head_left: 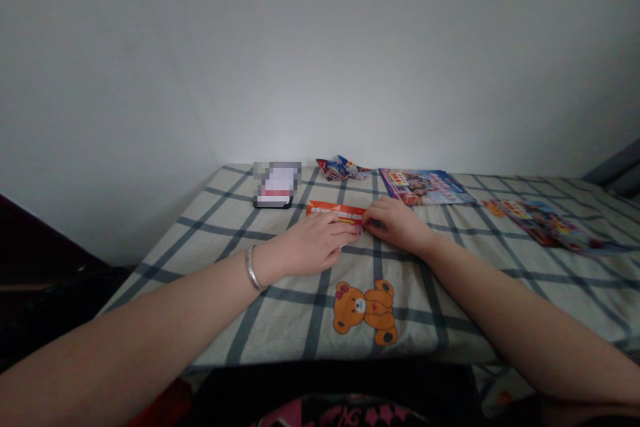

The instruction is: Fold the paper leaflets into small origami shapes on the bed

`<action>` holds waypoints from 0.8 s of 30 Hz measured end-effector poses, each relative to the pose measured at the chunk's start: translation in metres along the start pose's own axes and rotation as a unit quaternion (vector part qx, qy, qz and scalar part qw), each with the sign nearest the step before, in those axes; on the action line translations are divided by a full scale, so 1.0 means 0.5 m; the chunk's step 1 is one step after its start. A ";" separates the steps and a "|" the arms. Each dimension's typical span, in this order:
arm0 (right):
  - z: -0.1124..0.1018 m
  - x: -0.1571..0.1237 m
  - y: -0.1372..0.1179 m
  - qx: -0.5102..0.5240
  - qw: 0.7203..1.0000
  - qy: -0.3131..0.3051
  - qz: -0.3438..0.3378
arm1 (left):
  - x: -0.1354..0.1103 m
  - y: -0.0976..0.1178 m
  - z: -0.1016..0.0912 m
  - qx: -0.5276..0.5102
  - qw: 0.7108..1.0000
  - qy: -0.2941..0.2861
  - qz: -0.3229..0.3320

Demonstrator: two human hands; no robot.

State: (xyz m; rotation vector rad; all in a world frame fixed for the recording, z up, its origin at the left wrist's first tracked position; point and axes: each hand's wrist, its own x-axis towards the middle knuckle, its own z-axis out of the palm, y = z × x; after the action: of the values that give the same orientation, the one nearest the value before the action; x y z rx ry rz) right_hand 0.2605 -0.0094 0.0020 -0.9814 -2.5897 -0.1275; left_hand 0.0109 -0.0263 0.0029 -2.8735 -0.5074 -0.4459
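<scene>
A folded orange paper strip (334, 211) with white print lies on the checked cloth (210, 227). My left hand (310, 245), with a silver bangle on the wrist, rests on the strip's near edge, fingers lying flat together. My right hand (395, 221) presses the strip's right end, fingers curled down onto it. The two hands' fingertips meet at about the middle of the strip. Part of the strip is hidden under the fingers.
A phone (276, 185) lies at the back left of the cloth. A small folded colourful paper shape (343, 168) sits by the wall, and two printed leaflets (425, 187) (550, 225) lie to the right. An orange bear print (367, 310) marks the cloth near me.
</scene>
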 end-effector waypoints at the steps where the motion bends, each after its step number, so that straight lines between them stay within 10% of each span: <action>1: -0.004 -0.002 -0.001 0.006 1.000 -0.005 -0.017 | 0.001 0.000 -0.002 0.001 1.000 -0.003 0.001; 10: -0.023 -0.001 -0.013 -0.032 0.994 -0.025 -0.102 | 0.008 0.009 -0.001 0.025 0.999 -0.021 -0.025; 24: -0.061 -0.010 -0.001 -0.042 0.994 -0.091 -0.032 | 0.007 0.004 -0.003 0.029 0.999 -0.033 -0.013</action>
State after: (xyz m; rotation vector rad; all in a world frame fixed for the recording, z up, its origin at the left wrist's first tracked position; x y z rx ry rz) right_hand 0.2729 -0.0194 0.0285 -0.9797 -2.8046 -0.1717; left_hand 0.0142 -0.0273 0.0053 -2.8363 -0.5599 -0.3362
